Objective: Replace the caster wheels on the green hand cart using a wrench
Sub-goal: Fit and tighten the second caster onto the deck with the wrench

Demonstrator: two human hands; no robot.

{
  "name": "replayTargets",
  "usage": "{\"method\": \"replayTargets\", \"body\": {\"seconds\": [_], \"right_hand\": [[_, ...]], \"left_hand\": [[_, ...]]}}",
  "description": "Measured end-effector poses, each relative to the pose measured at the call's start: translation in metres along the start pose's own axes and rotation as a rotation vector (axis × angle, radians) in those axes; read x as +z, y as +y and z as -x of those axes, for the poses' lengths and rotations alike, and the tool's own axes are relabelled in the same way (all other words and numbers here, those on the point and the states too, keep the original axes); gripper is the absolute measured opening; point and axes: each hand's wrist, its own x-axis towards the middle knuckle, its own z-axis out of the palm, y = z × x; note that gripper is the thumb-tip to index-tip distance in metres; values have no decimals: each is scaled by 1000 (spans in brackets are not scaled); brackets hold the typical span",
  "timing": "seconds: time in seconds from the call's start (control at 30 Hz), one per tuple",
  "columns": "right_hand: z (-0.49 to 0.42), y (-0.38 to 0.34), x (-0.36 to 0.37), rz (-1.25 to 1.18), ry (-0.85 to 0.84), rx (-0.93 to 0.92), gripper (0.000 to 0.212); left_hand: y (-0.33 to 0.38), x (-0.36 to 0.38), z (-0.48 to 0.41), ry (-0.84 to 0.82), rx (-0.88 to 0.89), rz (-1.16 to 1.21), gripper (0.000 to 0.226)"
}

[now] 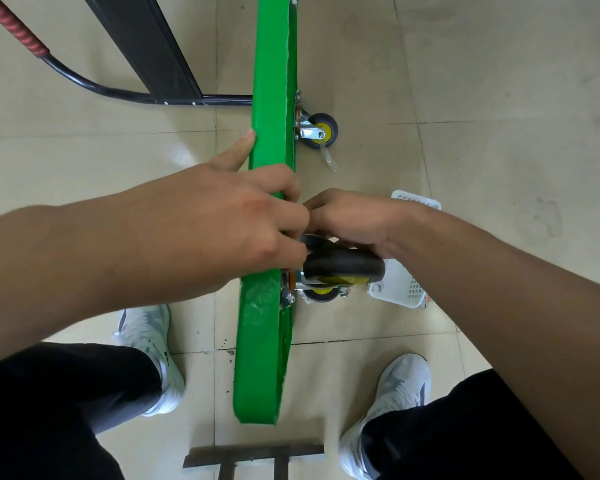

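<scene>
Between two shoes (149, 337) on the tiled floor (499, 98), the green cart (271, 81) stands on edge. The left hand (243, 220) grips its rim. The right hand (354, 216) curls above the near wheel (343, 266), its hold hidden. The far wheel (321, 129) sits bolted beyond them.

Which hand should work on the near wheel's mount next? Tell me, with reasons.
Right. The right hand is at the near wheel, on the wheel side of the cart. The left hand grips the cart's upper edge, likely steadying it on edge.
</scene>
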Motion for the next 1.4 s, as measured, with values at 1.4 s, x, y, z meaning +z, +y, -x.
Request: {"method": "replayTargets", "body": {"seconds": [1.4], "right_hand": [[81,49,111,-695,360,70,10]], "left_hand": [[-2,-3,4,-35,5,-67,47]]}}
